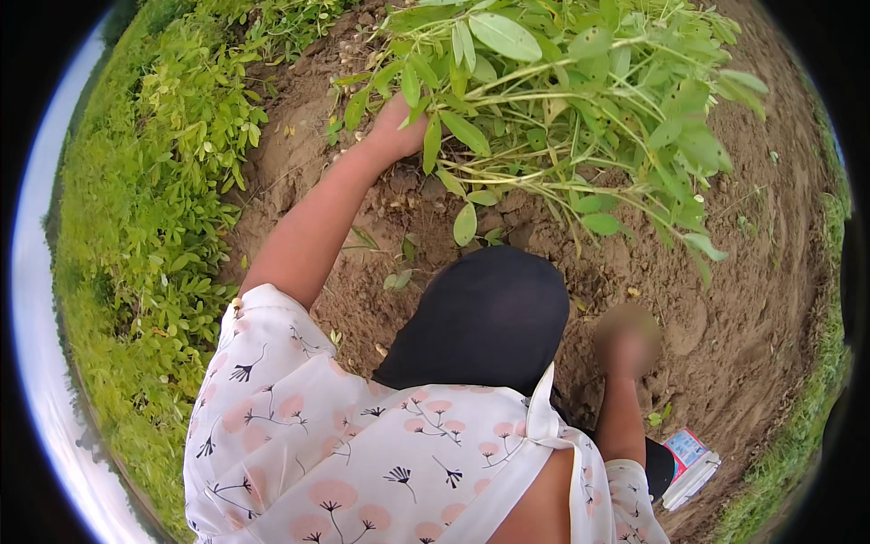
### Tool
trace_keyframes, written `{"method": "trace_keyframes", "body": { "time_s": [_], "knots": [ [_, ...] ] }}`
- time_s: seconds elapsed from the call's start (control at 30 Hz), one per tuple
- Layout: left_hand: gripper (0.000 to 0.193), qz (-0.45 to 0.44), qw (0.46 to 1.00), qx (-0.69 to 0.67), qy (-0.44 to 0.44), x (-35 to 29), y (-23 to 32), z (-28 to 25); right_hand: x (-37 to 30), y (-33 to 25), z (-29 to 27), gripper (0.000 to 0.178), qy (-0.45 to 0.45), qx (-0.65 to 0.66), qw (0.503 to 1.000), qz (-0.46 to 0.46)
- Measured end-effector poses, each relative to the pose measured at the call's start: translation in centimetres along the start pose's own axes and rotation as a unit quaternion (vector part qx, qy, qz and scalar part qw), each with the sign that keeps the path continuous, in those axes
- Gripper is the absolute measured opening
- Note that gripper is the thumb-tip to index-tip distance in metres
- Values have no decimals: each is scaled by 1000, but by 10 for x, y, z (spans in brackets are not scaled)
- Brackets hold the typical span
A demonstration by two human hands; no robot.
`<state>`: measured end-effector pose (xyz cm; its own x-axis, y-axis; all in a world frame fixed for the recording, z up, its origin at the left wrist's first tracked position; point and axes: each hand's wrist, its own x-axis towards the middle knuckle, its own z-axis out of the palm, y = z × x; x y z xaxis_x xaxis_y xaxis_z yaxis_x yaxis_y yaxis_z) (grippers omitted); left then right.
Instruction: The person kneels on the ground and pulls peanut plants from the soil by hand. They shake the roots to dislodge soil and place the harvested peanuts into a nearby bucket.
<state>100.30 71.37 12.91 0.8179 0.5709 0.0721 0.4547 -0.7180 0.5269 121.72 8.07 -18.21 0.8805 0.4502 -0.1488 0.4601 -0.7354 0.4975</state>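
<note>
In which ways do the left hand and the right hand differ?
The left hand is partly hidden by green leaves; the right hand appears against brown soil, away from them. The left hand looks fairly sharp; the right hand is blurred. Both forearms are bare.

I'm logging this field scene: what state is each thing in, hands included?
Plant: green, leafy, stems spread out.
Left hand: partly hidden by the plant, grip unclear.
Right hand: blurred, open or closed unclear.
Soil: bare, uneven.
Red, blue and white object: partly visible, contents unclear.
</note>
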Motion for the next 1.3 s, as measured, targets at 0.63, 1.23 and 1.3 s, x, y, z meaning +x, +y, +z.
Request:
{"method": "trace_keyframes", "body": {
  "time_s": [0.63, 1.23, 1.3],
  "knots": [
    [46, -301, 566, -764, 79, -34, -67, 101, 2, 3, -84, 52, -10, 96, 992, -83],
    [65, 211, 901, -290, -245, 60, 152, 148, 140, -138, -334, 65, -131, 852, 485, 151],
    [48, 89, 821, -493, -275, 38, 122, 122, 132, -102, -339, 66, -198, 879, 410, 139]
  ]
}}
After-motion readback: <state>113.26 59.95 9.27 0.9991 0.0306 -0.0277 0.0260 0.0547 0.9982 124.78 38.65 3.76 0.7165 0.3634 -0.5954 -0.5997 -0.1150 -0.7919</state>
